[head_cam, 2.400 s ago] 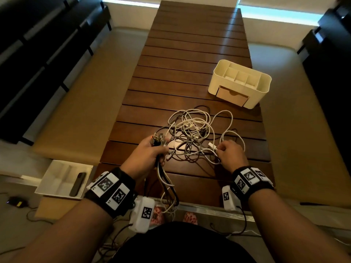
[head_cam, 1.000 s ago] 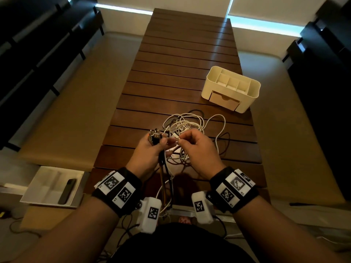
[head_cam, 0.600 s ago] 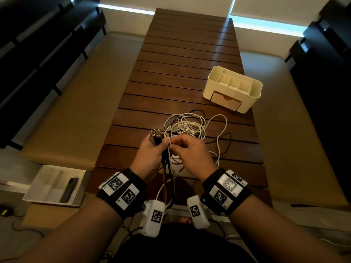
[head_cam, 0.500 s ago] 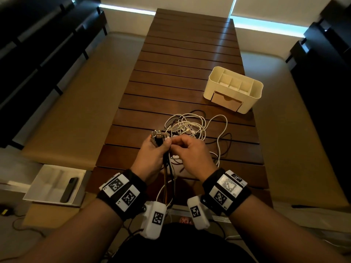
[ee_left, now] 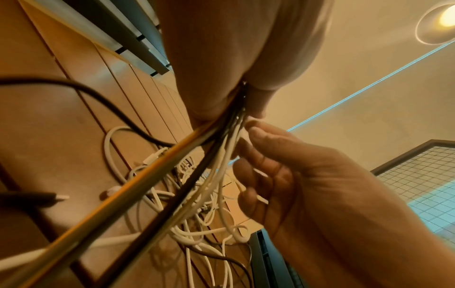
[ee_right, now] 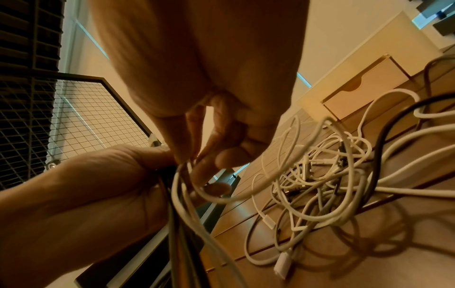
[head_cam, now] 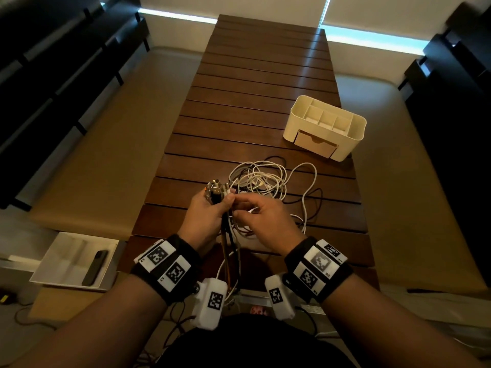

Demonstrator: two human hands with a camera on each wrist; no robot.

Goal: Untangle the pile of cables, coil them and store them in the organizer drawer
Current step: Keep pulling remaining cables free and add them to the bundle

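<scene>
Left hand: the left hand [head_cam: 206, 213] is closed in a fist round a bundle of cable ends [head_cam: 216, 191], plugs sticking up above the thumb and the cords hanging down over the near edge of the worktop [head_cam: 255, 83].
Right hand: the right hand [head_cam: 261, 219], just beside the left, pinches one thin white cable [ee_right: 187, 187] between thumb and forefinger, feeding its end into that bundle.
Cable pile: the tangle of cables [head_cam: 261, 181], mostly white with some dark ones, lies on the worktop just beyond the hands, loops crossing each other, loose connectors among them.
Organizer: the cream desk organizer [head_cam: 325, 127] stands farther along on the right, apart from the pile; its drawer [head_cam: 314, 143] is closed and I see no cable in its top compartments.
Done so far: several ends appear sorted out and gathered in the left fist.
Left to do: by my reading, nearly everything; the pile is not untangled, no cable is coiled, the drawer is unopened and nothing is stored.
Off the worktop: a white tray [head_cam: 71, 260] holding a dark flat object sits low on the left.
</scene>
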